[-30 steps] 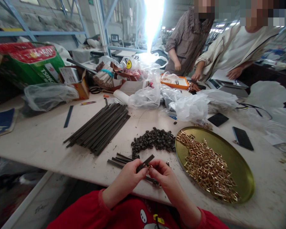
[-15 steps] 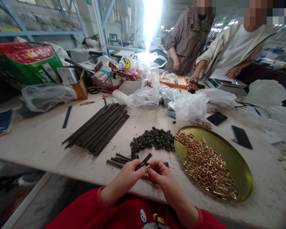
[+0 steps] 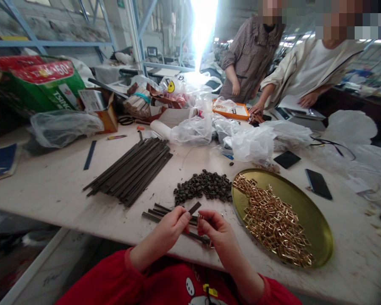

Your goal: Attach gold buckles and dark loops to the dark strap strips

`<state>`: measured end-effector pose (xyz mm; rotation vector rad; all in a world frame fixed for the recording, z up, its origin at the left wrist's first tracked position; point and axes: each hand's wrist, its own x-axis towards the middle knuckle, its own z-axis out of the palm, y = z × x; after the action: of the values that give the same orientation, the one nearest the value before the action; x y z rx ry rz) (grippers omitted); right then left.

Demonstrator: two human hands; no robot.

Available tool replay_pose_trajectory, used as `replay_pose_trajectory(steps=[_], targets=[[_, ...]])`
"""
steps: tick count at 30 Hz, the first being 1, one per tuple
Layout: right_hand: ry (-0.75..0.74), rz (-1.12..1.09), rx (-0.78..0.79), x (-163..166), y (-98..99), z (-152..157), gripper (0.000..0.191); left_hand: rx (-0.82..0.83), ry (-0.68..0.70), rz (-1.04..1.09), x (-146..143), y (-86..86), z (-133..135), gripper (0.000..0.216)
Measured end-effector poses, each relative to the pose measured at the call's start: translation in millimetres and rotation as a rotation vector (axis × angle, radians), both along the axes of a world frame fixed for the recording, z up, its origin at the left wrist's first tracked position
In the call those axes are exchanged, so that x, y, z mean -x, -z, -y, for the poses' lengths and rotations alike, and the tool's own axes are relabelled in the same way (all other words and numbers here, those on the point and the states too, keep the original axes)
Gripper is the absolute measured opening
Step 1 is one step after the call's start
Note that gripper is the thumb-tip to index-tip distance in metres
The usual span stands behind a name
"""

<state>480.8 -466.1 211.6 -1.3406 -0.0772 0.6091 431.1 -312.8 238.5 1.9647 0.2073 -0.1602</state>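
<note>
My left hand (image 3: 175, 224) pinches a short dark strip (image 3: 195, 207), whose end sticks out past the fingertips. Just to its right, my right hand (image 3: 216, 228) is closed on a small gold buckle (image 3: 200, 218), mostly covered by the fingers. Beneath both hands lie several dark strips (image 3: 153, 217), partly hidden. Small dark loops (image 3: 205, 185) form a heap beyond my hands. To the right, an oval gold tray (image 3: 320, 231) holds a pile of gold buckles (image 3: 274, 218).
A bundle of long dark strips (image 3: 130, 169) lies on the table (image 3: 51, 186) at the left. Plastic bags (image 3: 250, 142), an orange box (image 3: 231, 111) and a phone (image 3: 318, 184) sit farther back. Two people (image 3: 250, 55) stand across the table.
My hands have moved slightly apart. The gold buckle, earlier between both hands at the strip, is now in my right fingers, away from the strip.
</note>
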Motion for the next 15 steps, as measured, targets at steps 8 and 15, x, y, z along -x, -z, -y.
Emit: replay_pose_trajectory(steps=[8, 15], targets=[[0.151, -0.437, -0.232, 2.4, -10.4, -2.9, 0.037, -0.209, 0.059, 0.034, 7.5, -8.9, 2.7, 0.022], [0.113, -0.476, -0.277, 8.9, -9.0, -5.8, 0.029, -0.145, 0.114, 0.015, 7.7, -5.3, 7.5, 0.022]])
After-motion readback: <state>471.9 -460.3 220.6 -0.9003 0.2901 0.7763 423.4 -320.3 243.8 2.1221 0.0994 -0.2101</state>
